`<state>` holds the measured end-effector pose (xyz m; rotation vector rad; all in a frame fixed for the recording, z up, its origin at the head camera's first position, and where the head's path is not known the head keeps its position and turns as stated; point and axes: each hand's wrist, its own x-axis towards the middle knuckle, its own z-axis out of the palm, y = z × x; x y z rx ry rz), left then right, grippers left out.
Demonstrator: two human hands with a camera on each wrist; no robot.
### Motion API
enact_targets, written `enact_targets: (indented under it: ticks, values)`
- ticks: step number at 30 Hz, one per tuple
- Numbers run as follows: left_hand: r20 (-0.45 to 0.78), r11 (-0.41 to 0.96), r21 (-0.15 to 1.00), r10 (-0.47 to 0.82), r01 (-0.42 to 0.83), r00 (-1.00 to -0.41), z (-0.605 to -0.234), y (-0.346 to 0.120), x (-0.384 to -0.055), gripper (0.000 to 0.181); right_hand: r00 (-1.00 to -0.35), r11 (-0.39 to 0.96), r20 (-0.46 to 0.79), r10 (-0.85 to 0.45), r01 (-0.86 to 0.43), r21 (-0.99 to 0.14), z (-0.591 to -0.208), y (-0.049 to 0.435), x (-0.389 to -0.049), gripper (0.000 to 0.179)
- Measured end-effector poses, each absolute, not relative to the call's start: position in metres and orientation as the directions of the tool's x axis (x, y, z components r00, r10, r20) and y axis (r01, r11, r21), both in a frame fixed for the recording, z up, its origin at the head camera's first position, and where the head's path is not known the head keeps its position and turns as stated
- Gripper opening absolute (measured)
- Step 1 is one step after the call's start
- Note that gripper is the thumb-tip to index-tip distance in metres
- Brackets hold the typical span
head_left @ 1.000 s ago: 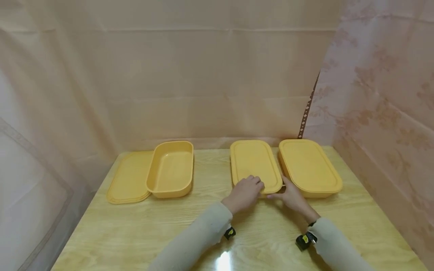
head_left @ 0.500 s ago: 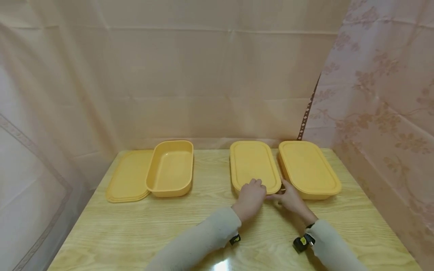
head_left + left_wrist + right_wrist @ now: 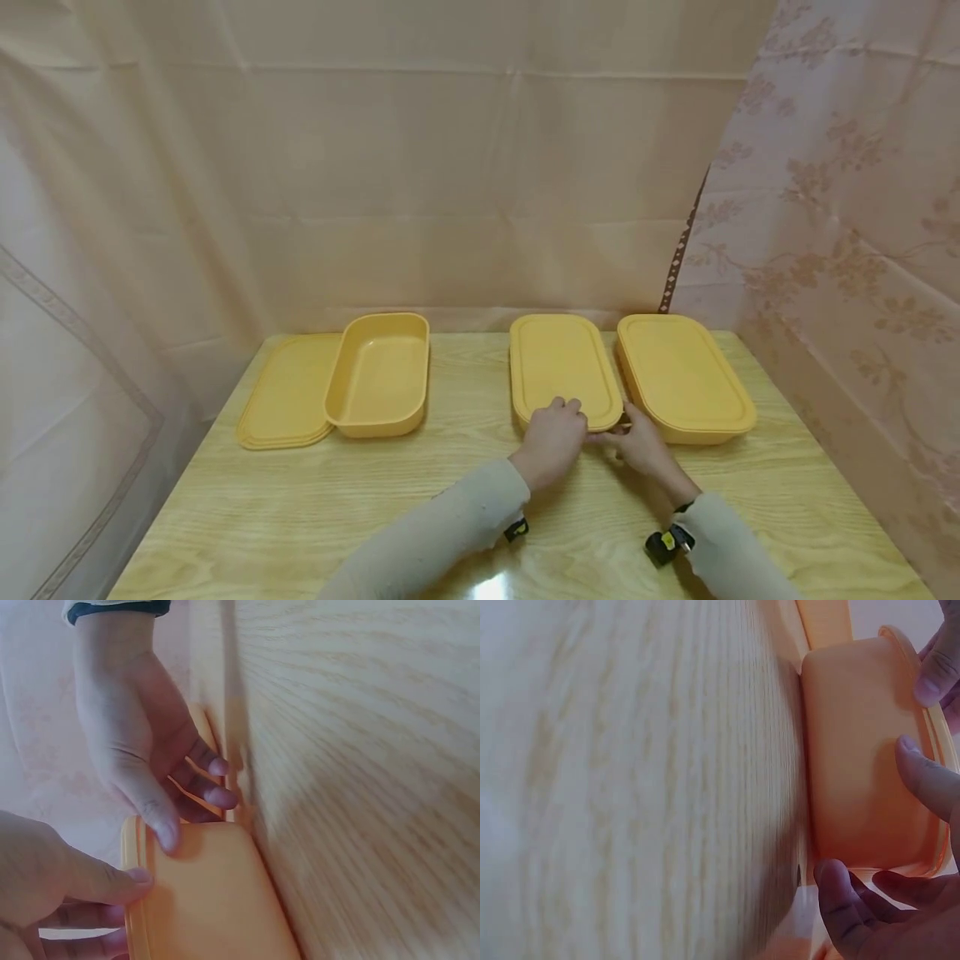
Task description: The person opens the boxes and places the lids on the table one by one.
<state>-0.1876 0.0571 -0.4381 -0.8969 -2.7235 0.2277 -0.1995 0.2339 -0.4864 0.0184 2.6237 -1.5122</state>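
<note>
One wooden table (image 3: pixel 247 517). Three yellow food boxes: uncovered box (image 3: pixel 378 375) left, middle box (image 3: pixel 866 742), right box (image 3: pixel 701 436). Three lids: middle lid (image 3: pixel 562 362) on, right lid (image 3: pixel 686 367) on, loose lid (image 3: pixel 285 392) far left. Two hands: left hand (image 3: pixel 555 439) pinching middle lid's near rim, right hand (image 3: pixel 647 446) gripping middle box's near right corner.

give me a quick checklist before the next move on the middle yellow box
1. Middle box resting on the table: ok, its front base edge appears down.
2. Lid covering the box: ok.
3. Lid sealed all round: cannot tell.
4. Left grip at the lid's near edge: ok, thumb on the rim.
5. Right grip at the near right corner: ok, thumb on the front wall.
6. Contents: cannot tell, covered.
</note>
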Motion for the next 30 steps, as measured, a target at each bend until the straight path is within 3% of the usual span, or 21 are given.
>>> enact_targets:
  ticks: [7, 14, 23, 30]
  values:
    - [0.237, 0.819, -0.203, 0.572, 0.536, -0.785, -0.431, 0.055, -0.186, 0.012, -0.993, 0.539, -0.112, -0.03, 0.078, -0.838, -0.487, 0.233, -0.199, 0.059]
    - [0.278, 0.834, -0.133, 0.55, 0.536, -0.788, -0.423, 0.049, -0.184, 0.015, -0.992, 0.539, -0.122, -0.021, 0.091, -0.837, -0.484, 0.236, -0.198, 0.069]
    - [0.386, 0.834, -0.082, 0.531, 0.545, -0.755, -0.422, 0.041, -0.184, 0.025, -0.993, 0.529, -0.113, -0.03, 0.08, -0.845, -0.483, 0.239, -0.198, 0.066]
    - [0.524, 0.834, -0.034, 0.484, 0.551, -0.701, -0.424, 0.037, -0.186, 0.016, -0.994, 0.524, -0.106, -0.014, 0.083, -0.848, -0.485, 0.239, -0.198, 0.061]
